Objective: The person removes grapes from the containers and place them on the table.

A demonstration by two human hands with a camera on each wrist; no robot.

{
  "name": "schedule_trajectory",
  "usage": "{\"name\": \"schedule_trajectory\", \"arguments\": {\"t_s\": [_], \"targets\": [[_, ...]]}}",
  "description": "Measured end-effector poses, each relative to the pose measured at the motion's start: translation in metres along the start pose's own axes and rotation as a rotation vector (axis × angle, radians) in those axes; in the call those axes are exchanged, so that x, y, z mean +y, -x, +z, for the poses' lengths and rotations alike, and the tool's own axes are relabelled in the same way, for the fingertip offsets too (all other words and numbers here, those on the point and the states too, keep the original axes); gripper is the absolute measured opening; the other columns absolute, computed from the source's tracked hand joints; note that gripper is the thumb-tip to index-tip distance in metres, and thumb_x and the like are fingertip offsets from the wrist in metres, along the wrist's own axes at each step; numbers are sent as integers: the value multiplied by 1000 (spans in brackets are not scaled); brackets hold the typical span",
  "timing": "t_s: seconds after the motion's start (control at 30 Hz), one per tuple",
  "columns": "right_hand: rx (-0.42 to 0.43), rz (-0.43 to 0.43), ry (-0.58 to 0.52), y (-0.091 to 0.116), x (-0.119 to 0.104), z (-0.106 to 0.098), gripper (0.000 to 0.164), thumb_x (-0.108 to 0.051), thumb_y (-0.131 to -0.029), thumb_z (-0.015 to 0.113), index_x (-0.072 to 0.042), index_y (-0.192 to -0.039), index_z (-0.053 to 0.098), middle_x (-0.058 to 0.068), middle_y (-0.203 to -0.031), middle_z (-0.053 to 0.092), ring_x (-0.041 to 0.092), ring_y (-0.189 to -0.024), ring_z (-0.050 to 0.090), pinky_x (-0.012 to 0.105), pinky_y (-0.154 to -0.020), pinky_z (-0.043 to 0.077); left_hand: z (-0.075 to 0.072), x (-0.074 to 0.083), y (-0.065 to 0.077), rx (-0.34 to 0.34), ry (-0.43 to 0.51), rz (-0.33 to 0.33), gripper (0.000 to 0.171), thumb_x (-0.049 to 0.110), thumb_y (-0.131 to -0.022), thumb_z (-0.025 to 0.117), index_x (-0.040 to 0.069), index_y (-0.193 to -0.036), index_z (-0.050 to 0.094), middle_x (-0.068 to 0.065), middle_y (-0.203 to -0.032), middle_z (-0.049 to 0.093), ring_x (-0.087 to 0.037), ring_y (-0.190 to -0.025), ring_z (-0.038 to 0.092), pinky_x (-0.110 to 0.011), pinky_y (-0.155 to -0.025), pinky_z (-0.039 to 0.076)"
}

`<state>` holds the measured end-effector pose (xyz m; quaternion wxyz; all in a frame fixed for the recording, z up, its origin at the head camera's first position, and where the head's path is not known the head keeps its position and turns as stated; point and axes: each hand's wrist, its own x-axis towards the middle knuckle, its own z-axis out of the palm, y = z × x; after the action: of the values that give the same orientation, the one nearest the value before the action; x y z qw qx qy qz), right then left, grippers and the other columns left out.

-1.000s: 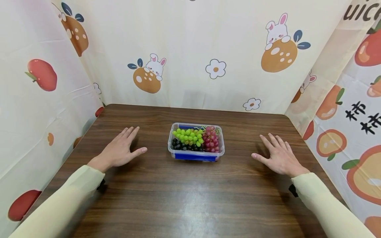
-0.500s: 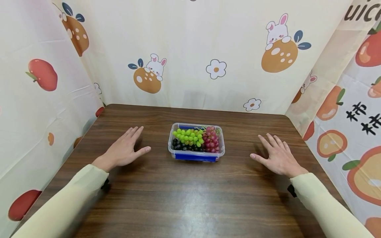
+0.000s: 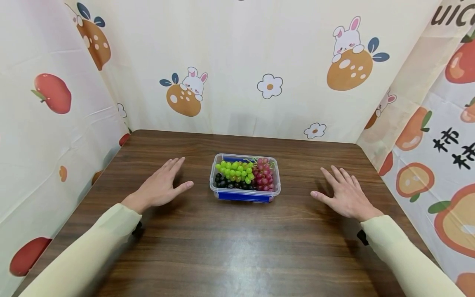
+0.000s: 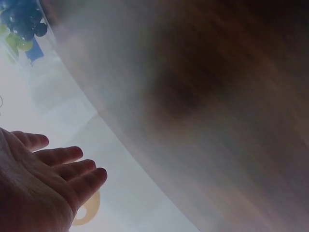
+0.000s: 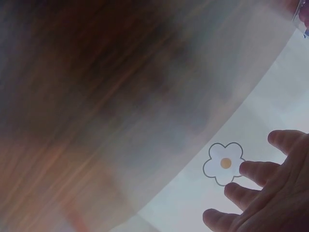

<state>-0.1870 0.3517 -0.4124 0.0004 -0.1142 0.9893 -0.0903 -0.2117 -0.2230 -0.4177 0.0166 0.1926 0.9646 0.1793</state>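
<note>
A clear plastic food container (image 3: 214,190) with blue side clips stands at the middle of the table, its top uncovered. Inside lie green grapes (image 3: 234,170), black grapes (image 3: 230,184) and red grapes (image 3: 263,175), with thin green stems at the back. To the container's left my left hand (image 3: 159,187) hovers over the table, fingers straight and thumb spread, holding nothing. My right hand (image 3: 343,194) is held likewise on the right side, farther from the container. Both wrist views show extended fingers; the left wrist view catches some dark grapes (image 4: 24,21) at its corner.
The brown wood-grain table (image 3: 237,239) reaches back to a printed curtain (image 3: 230,49). More printed cloth hangs along the left (image 3: 48,156) and right sides. Dark bands sit on both wrists at the sleeve cuffs.
My left hand has moved right, closer to the container. My right hand has shifted slightly left. The container and grapes have stayed in place.
</note>
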Motion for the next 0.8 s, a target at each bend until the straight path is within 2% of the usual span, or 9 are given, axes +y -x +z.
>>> {"name": "schedule_trajectory", "arguments": {"t_s": [0.8], "targets": [[1, -29, -30, 0, -13, 1, 96, -70, -94, 54, -14, -165, 21, 29, -166, 16, 53, -150, 13, 74, -114, 8, 5, 18, -8, 2, 75, 21, 96, 70, -99, 43, 9, -166, 12, -22, -167, 20, -40, -154, 18, -61, -120, 22]]}}
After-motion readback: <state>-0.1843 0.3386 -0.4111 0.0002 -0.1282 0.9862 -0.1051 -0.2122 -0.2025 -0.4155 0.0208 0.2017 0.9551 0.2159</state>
